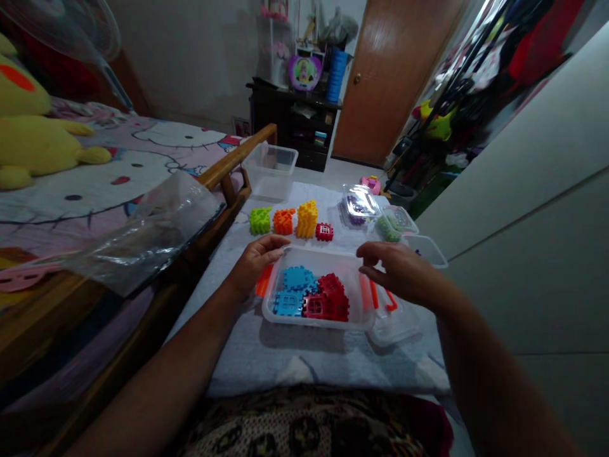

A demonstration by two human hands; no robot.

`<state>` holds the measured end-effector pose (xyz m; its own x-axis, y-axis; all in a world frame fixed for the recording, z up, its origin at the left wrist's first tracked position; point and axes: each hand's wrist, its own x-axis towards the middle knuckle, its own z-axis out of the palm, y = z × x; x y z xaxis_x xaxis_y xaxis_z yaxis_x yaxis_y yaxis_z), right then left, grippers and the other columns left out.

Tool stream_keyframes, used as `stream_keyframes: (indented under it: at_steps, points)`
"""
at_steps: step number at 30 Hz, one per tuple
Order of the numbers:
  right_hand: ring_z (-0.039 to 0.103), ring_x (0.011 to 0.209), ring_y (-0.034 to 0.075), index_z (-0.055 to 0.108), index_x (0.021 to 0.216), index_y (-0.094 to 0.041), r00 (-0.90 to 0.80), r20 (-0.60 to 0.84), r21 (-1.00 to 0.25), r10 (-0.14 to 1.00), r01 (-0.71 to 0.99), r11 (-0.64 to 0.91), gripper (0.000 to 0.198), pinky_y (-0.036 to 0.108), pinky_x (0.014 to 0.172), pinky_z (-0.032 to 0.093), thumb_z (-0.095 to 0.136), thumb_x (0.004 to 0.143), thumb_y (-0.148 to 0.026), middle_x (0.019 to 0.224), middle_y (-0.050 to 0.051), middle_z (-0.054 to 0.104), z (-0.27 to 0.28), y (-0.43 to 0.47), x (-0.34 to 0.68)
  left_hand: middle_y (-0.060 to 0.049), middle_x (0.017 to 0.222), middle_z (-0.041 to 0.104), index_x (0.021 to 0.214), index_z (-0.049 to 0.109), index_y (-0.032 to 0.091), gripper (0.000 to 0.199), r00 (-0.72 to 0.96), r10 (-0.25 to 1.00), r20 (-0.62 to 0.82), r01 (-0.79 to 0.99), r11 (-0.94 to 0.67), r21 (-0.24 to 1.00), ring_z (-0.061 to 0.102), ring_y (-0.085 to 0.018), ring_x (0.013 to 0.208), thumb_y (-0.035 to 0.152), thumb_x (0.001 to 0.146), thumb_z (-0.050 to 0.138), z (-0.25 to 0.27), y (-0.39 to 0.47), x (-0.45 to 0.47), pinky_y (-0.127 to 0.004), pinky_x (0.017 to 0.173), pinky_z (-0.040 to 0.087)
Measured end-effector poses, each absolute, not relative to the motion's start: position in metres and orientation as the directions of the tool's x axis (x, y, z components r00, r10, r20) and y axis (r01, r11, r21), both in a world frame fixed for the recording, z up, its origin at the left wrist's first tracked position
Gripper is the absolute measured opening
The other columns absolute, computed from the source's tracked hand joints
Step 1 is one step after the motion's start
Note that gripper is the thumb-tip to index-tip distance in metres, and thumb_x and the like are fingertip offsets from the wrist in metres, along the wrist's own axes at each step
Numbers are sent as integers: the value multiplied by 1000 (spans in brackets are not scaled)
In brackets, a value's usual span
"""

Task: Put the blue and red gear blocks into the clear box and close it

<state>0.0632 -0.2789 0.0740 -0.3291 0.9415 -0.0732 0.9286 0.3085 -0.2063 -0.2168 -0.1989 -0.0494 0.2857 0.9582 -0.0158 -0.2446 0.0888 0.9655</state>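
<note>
While palms face down, both hands (328, 263) grip the tub (314, 319).

Two hands holding a clear tub of toy blocks on a cloth-covered table

The left hand (257, 260) is gripping the far left corner of the clear plastic tub (314, 320), while the right hand (397, 270) is curling over its far right rim. Blue blocks (292, 289) and red blocks (329, 298) are lying inside. Beyond it, a green block (260, 220), an orange block (284, 221), a yellow block (307, 219) and a small red piece (324, 231) are sitting in a row, with an empty bin (270, 171) standing farther back.
</note>
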Motion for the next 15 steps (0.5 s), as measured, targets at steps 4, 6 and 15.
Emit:
stream_keyframes:
  at_steps: [4, 6, 15]
  points:
    - [64, 77, 19, 65, 94, -20, 0, -15, -184, 1000, 983, -3, 15, 29, 67, 44, 53, 88, -27, 91, 8, 71, 43, -308, 102, -2, 92, 70, 91, 74, 22, 27, 293, 956, 2, -237, 71, 969, 61, -17, 78, 32, 66, 80, -51, -198, -218, -29, 74, 47]
    - [65, 81, 21, 64, 92, -19, 106, -60, -174, 993, 978, -115, 16, 30, 68, 44, 54, 88, -31, 96, 11, 70, 14, -323, 114, -3, 94, 70, 92, 75, 22, 28, 278, 960, 12, -219, 51, 974, 61, -18, 82, 33, 67, 80, -51, -197, -218, -29, 75, 47]
    - [66, 82, 23, 62, 88, -20, 282, -74, -181, 956, 939, -291, 15, 30, 70, 43, 48, 90, -24, 91, 11, 71, -51, -342, 111, -2, 92, 71, 94, 73, 22, 30, 300, 954, -3, -188, 62, 980, 62, -18, 78, 36, 69, 80, -54, -194, -223, -28, 71, 47]
